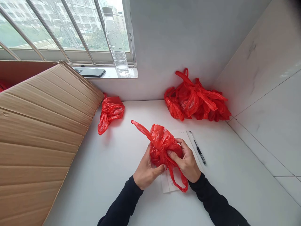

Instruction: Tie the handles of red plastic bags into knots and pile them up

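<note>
Between my two hands is a knotted red plastic bag (162, 141), bunched round something I cannot see. My left hand (147, 169) grips its left side, thumb across the lower front. On the right side, my right hand (185, 160) holds it with the thumb pressed near the knot. One twisted handle sticks out to the upper left, and a handle loop hangs down below. Under the bag lies a sheet of paper (168, 185) with some writing, partly hidden. A black and clear pen (198, 149) rests to the right of the paper.
A large open cardboard box (42, 135) stands at the left, with red inside. Near it sits a small red bag (111, 110). Several red bags (197, 97) are heaped in the back right corner. On the sill are a water bottle (116, 44) and a phone (91, 72).
</note>
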`<state>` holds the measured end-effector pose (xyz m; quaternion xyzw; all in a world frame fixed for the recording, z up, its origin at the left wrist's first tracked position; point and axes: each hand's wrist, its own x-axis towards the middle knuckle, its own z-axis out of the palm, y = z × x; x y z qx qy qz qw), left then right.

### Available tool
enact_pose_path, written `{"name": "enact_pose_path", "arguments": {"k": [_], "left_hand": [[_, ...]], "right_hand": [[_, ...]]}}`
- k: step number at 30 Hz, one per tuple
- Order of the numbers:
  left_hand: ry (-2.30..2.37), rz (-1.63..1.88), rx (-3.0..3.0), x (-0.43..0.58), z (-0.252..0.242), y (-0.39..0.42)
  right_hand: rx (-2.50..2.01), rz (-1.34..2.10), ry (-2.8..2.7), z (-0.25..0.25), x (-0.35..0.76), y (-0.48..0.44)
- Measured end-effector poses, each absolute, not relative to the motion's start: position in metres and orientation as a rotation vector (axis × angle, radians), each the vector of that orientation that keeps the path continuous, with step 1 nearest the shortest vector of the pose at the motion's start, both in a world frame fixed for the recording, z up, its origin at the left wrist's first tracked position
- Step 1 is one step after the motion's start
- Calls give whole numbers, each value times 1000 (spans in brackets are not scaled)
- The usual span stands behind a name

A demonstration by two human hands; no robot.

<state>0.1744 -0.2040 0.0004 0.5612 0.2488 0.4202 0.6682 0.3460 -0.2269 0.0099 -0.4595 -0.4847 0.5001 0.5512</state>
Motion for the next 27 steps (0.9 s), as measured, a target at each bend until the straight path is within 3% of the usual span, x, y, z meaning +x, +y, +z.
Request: {"name": "enact_pose_path", "arguments": {"k": [27], "left_hand": [[726,852,1208,177,12,-207]], "right_hand": [[-1059,1197,-1159,9,344,-226]]}}
